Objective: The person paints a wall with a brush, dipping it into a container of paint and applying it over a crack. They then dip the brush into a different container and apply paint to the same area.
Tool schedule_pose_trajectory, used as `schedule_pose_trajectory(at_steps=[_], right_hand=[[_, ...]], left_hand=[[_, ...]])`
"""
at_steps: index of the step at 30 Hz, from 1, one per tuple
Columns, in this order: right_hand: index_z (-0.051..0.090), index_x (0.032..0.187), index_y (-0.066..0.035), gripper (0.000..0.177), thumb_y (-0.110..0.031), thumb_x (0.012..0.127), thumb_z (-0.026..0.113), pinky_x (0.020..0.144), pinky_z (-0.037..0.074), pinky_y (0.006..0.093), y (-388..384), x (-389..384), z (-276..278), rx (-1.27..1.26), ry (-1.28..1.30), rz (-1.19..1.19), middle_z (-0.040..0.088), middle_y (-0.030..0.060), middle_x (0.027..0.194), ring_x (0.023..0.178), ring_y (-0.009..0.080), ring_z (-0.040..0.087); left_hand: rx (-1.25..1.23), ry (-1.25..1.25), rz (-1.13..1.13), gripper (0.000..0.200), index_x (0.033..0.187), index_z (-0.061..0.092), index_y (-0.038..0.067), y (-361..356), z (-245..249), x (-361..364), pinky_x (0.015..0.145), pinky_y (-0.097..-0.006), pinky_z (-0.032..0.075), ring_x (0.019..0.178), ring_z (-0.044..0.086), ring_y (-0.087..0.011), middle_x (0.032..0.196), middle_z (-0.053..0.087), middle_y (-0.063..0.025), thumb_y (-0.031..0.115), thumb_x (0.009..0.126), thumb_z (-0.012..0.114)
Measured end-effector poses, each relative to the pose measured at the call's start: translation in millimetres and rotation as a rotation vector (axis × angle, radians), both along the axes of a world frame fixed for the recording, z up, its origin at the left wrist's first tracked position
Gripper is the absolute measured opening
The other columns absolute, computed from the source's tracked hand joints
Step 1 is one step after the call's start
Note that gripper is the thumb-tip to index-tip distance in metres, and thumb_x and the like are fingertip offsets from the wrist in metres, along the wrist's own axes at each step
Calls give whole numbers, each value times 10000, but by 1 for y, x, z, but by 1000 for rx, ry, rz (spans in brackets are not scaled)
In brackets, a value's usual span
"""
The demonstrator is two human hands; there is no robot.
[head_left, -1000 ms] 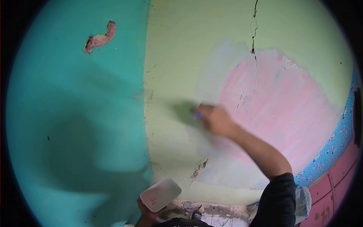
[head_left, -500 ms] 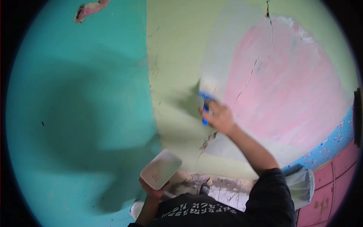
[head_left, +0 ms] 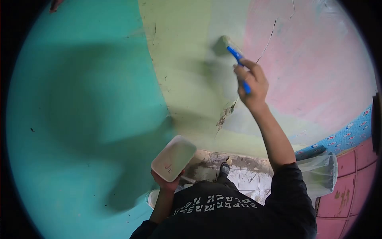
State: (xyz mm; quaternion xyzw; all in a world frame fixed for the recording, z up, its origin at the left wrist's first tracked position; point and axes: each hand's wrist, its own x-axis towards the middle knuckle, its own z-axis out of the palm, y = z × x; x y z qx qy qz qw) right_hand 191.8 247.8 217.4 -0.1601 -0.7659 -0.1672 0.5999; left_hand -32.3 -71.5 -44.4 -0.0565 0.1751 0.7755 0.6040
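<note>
Brushing judged underway: brush point(head_left: 234, 52) gripped by right hand point(head_left: 254, 81) at wall point(head_left: 187, 59), tub point(head_left: 174, 158) by left hand point(head_left: 167, 185); even pressure likely needed next.

On my feed I count two bare hands point(head_left: 254, 83) point(head_left: 166, 183), one blue-handled paintbrush point(head_left: 234, 53), one whitish rectangular tub point(head_left: 174, 158), one translucent plastic container point(head_left: 316, 175), and one black, white-lettered T-shirt point(head_left: 238, 221).

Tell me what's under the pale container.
Under the pale container, part of the left hand shows, supporting its near end. The container covers the rest of that hand and anything else directly beneath.
</note>
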Motion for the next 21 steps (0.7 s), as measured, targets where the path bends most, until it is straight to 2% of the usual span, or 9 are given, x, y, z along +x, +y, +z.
schedule_pose_trajectory(at_steps=[5,8,9,11,12,14,16,18,21], right_hand=[[684,1187,-161,477,-55,724,736,659,592,390,-13,-9,-152,-118,-537,-47,678,110,1062,929,306,695],[677,1198,-152,441,-51,772,723,663,588,400,-10,0,-219,-485,-695,24,686,101,1053,909,301,699],[677,1202,-151,433,-48,783,721,663,588,402,-7,1,-213,-461,-606,26,688,101,1049,902,300,700],[677,1209,-150,418,-43,806,716,664,587,407,-2,4,-171,-410,-430,29,693,102,1042,888,297,701],[687,1193,-138,417,-14,795,720,673,589,416,-1,4,-136,-362,-353,46,691,110,1024,876,313,702],[707,1180,-142,475,70,755,716,686,596,405,0,5,-78,-222,-172,56,703,140,1102,883,324,713],[736,1124,-116,455,87,716,752,707,606,380,-1,3,-40,-24,39,18,703,182,1100,918,326,720],[751,1108,-110,443,87,711,756,734,608,384,-3,-5,-34,36,190,-39,702,185,1100,929,336,716],[757,1129,-123,399,12,756,720,790,616,406,-3,-6,-107,-28,-79,-113,692,188,1139,1049,376,705]], left_hand=[[81,123,-34,805,1514,449,201,-7,-19,-7,927,-683,556,1328,521,-455,1491,481,-115,743,919,464],[21,391,4,802,1516,441,190,-7,-15,-2,925,-679,559,1322,525,-451,1487,483,-116,727,921,477],[-63,656,37,801,1516,441,187,-9,-1,5,923,-676,562,1318,529,-450,1485,484,-116,723,921,482],[-72,691,49,805,1517,440,184,-2,4,2,927,-669,563,1319,528,-446,1487,482,-113,719,917,492],[-3,458,19,810,1518,440,184,-2,-3,-4,933,-666,561,1323,525,-444,1491,479,-111,720,914,498],[-50,403,51,794,1498,468,170,-5,-5,2,882,-667,576,1261,567,-448,1457,516,-122,704,911,481],[-147,577,102,780,1477,496,156,3,-2,10,830,-669,591,1199,611,-453,1424,553,-137,690,909,459],[-23,364,4,807,1502,467,172,0,-11,-2,903,-658,569,1279,557,-437,1474,502,-125,716,906,483],[154,150,-72,834,1527,436,187,3,-15,-7,967,-649,551,1350,509,-431,1518,455,-117,744,910,496]])
